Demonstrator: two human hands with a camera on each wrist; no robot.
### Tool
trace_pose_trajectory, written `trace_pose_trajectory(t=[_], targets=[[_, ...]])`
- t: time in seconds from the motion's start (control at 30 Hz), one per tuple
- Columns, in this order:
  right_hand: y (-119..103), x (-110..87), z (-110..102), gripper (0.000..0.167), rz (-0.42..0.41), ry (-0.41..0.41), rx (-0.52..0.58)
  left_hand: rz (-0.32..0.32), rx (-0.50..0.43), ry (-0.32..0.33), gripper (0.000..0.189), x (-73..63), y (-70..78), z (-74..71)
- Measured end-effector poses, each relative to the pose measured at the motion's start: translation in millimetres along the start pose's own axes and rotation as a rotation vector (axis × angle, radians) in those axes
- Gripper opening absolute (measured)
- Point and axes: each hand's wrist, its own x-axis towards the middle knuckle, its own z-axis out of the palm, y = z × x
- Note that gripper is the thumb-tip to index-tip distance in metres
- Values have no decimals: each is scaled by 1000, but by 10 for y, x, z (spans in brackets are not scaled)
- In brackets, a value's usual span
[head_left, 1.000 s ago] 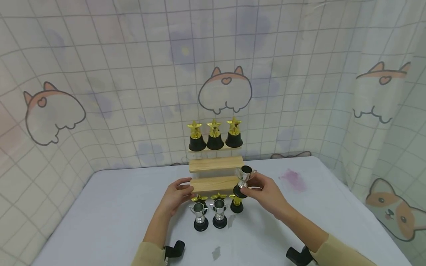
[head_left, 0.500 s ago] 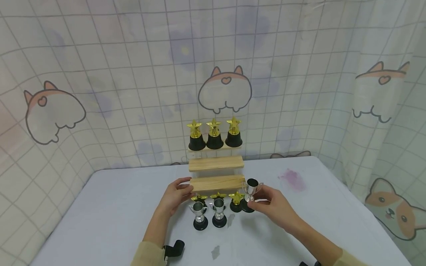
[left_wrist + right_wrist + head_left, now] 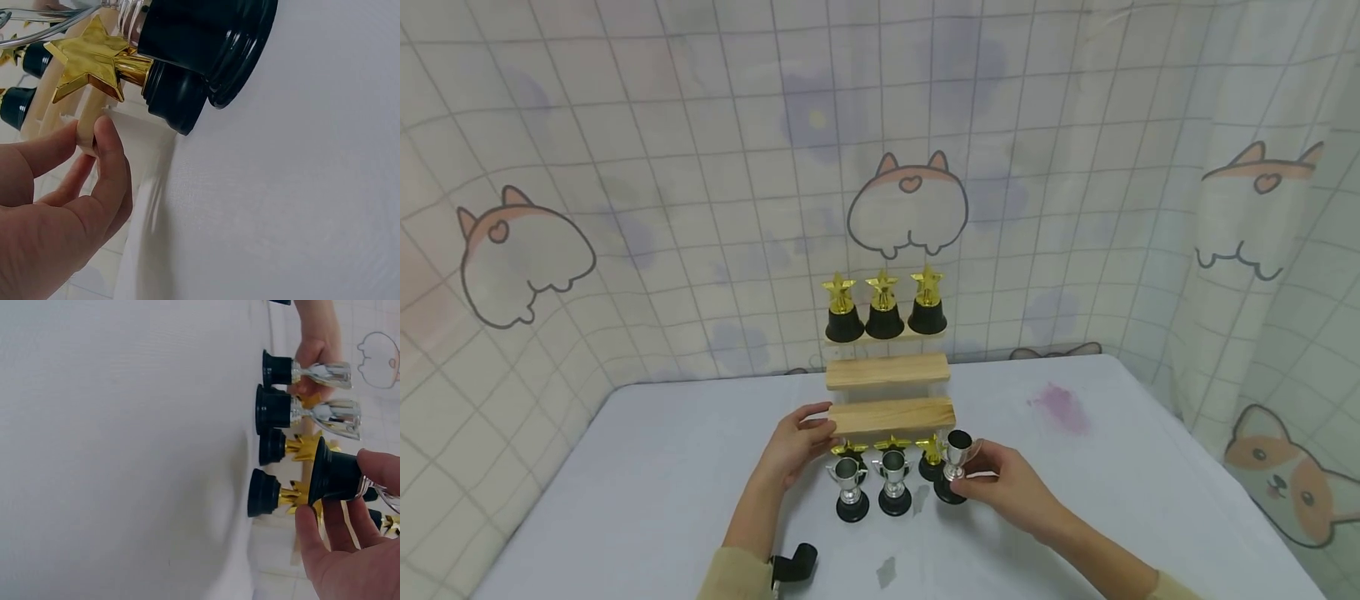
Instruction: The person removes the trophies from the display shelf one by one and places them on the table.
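Observation:
My right hand [image 3: 1011, 492] holds a small silver trophy cup [image 3: 957, 454] by its lower part. In the right wrist view its black base [image 3: 337, 475] is raised off the cloth. With thumb and fingers, my left hand [image 3: 793, 446] pinches the left end of the lowest board of a wooden stepped shelf [image 3: 891, 415]; the left wrist view shows this grip [image 3: 87, 134] closely. Two more silver cups, a left one [image 3: 849, 492] and a middle one [image 3: 895, 487], stand upright on the table. Behind them is a row of gold star trophies [image 3: 930, 454], partly hidden by the cups.
Three gold star trophies [image 3: 883, 317] stand on the top board. The middle board [image 3: 887, 370] is bare wood. White cloth covers the table [image 3: 662, 483], and a patterned curtain [image 3: 715, 208] hangs behind. A black wrist device [image 3: 795, 563] sits at my left sleeve.
My right hand has moved the silver cup down from beside the lowest board, first to the right, then back left and toward me. My left hand stays at the shelf.

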Motion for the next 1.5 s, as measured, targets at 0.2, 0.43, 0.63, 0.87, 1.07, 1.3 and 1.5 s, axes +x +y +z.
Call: trace_pose_trajectory(t=[0.2, 0.43, 0.63, 0.87, 1.07, 1.3, 1.5], targets=[[93, 40, 45, 23, 1, -6, -31, -10, 4, 9, 46, -1, 9, -6], [161, 55, 83, 25, 1, 6, -17, -13, -4, 2, 46, 18, -2, -7], [238, 66, 127, 25, 51, 20, -18, -17, -16, 3, 45, 34, -26, -13], [289, 108, 159, 26, 39, 11, -47, -12, 2, -5, 47, 17, -1, -4], [306, 139, 176, 26, 52, 12, -82, -18, 0, -9, 48, 19, 9, -10], [341, 158, 189, 25, 52, 14, -105, -14, -14, -24, 47, 58, -2, -21], [343, 183, 217, 30, 29, 26, -151, -17, -24, -22, 46, 61, -8, -33]])
